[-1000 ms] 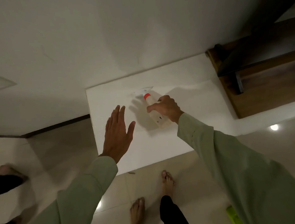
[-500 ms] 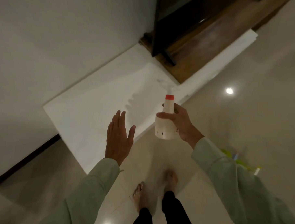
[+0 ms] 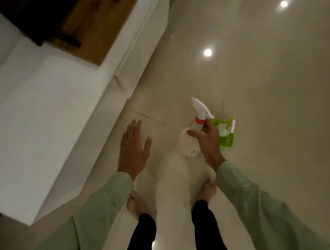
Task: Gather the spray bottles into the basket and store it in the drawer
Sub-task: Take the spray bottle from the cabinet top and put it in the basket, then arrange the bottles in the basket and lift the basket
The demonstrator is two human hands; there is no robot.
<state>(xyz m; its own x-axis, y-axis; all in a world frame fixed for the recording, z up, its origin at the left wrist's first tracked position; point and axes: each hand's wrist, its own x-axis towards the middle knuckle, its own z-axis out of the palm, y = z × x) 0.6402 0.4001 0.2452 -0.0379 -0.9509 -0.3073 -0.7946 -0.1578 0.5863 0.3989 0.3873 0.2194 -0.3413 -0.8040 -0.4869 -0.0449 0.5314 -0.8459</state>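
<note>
My right hand (image 3: 208, 140) grips a white spray bottle (image 3: 189, 142) with a red collar and white trigger head, holding it by the neck above the floor. Just behind it on the floor lies a lime-green basket (image 3: 226, 140) with another bottle's white shape and a yellow-tipped nozzle inside; my hand hides part of the basket. My left hand (image 3: 133, 149) hovers flat with fingers spread and nothing in it, to the left of the bottle.
A white low cabinet top (image 3: 37, 121) fills the left side, its front edge running diagonally. A wooden surface (image 3: 92, 33) with a dark object lies beyond it. Glossy beige floor tiles (image 3: 263, 101) reflect ceiling lights. My bare feet stand below.
My right hand lifted the spray bottle off the white cabinet top and carried it right, over the floor toward the green basket. The view swung right and down.
</note>
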